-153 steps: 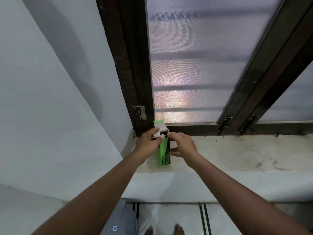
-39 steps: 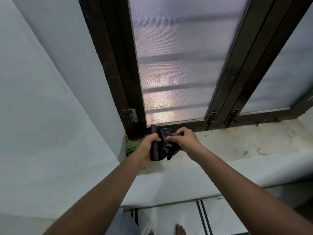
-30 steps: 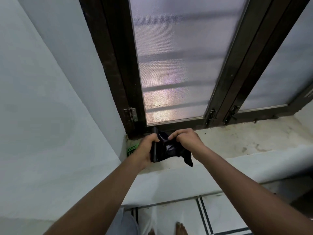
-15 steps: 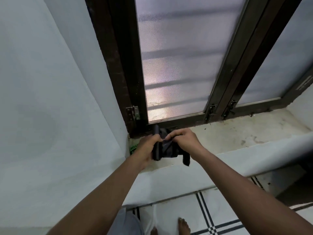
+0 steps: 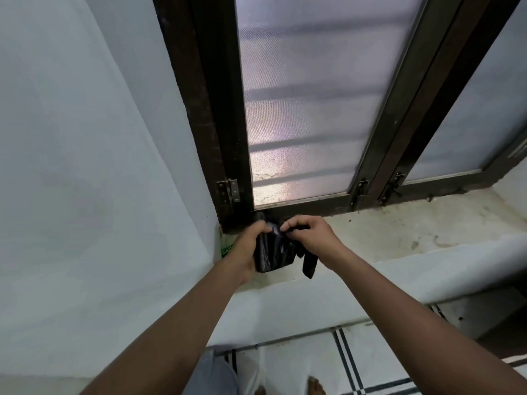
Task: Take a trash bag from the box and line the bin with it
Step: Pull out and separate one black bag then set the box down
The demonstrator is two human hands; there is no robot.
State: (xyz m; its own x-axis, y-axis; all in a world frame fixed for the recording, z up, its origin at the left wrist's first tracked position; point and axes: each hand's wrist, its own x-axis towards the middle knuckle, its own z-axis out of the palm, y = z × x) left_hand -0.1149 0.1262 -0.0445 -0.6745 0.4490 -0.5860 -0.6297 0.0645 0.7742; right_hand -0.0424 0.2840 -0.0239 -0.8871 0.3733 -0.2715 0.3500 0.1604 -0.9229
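Observation:
A black trash bag (image 5: 275, 252), still bunched and partly folded, is held over the window sill by both my hands. My left hand (image 5: 247, 246) grips its rolled left side. My right hand (image 5: 309, 236) pinches its top edge, and a loose black strip (image 5: 309, 265) hangs below that hand. The green box (image 5: 227, 248) lies on the sill in the left corner, mostly hidden behind my left hand. No bin is in view.
The stained concrete sill (image 5: 399, 238) runs to the right under a dark-framed frosted window (image 5: 308, 109). A white wall (image 5: 85, 166) closes the left side. Below are a tiled floor (image 5: 313, 360) with black lines and my bare feet (image 5: 315, 387).
Five seconds ago both hands were on the upright green box. Since then the black bag has come out, the box lies in the corner, and a strip of bag has come loose under my right hand.

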